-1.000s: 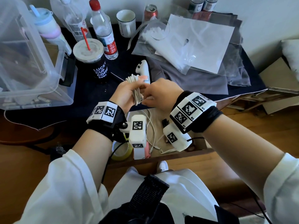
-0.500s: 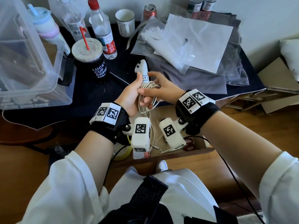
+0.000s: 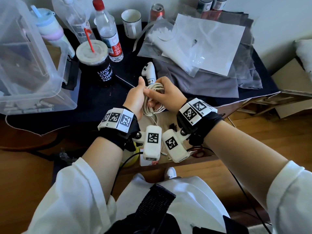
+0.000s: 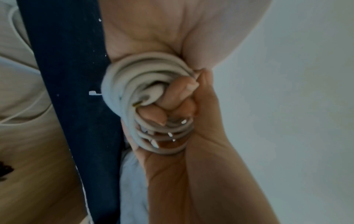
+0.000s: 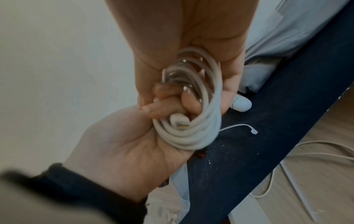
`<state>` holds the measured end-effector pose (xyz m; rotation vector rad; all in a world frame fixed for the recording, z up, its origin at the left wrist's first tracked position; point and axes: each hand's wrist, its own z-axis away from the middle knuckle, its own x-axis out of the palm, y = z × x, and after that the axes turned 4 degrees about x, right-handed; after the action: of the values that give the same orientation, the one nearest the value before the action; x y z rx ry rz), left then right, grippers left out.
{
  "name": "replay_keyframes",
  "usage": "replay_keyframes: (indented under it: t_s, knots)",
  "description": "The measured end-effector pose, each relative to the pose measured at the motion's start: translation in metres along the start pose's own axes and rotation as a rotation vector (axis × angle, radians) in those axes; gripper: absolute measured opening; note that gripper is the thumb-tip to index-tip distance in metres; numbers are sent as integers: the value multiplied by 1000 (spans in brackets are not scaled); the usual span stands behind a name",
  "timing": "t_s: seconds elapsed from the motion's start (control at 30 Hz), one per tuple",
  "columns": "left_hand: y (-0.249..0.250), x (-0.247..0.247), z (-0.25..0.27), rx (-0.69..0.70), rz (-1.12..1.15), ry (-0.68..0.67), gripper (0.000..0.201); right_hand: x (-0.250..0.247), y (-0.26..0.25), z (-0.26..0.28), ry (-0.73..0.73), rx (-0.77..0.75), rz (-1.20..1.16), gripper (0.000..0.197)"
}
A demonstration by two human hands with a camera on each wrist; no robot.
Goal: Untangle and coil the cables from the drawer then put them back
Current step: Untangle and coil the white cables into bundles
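Since a second ago, both hands are sitting closer together, and the right hand (image 3: pixel 166 95), which was closed just beside the coil, is now wrapping around it. Both hands are meeting above the near edge of the dark-covered table (image 3: pixel 94 98), over the open drawer (image 3: pixel 166 121). Between them they are holding the white cable (image 3: pixel 154 98), wound into a coil of several loops. The left hand (image 3: pixel 135 101) is standing with its thumb pointing up and away, palm facing right, its fingers curling through the middle of the coil. The right hand is coming in from the right, its thumb lying across the near side of the loops and its fingers curling over the far side. In the right wrist view, one plug end (image 5: pixel 177 119) is sitting inside the coil beside the fingertips. A thin white strand is hanging from the coil down toward the drawer. Just beyond the hands, a white controller (image 3: pixel 149 70) is lying on the table.
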<state>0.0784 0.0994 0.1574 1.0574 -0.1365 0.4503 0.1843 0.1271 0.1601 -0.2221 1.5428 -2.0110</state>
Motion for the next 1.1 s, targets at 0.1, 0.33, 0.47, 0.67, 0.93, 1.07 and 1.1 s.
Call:
replay_keyframes:
  t_s: [0.1,0.33,0.47,0.67,0.93,1.07,1.1]
  knots:
    - [-2,-4,-1,-21,-20,-17,59,-1,2,0,-2,-14,2,30]
    - [-4,-9,9,-190,192,-191,52,-11,7,-2,-71,8,-102,27]
    - [-6,-15,9,-111,173,-192,44,-15,7,-4,27,-33,24,26]
    - [-6,-19,10,-48,114,-190,33,-20,8,-8,67,-63,103,29]
    - [-6,-23,8,-7,38,-204,27,-20,8,-12,145,-103,-1,24]
    - [-5,-20,7,-1,-138,-180,18,-20,8,-14,151,-111,-75,24]
    - [-5,-20,7,-5,-150,-185,18,-20,9,-14,145,-107,-97,27]
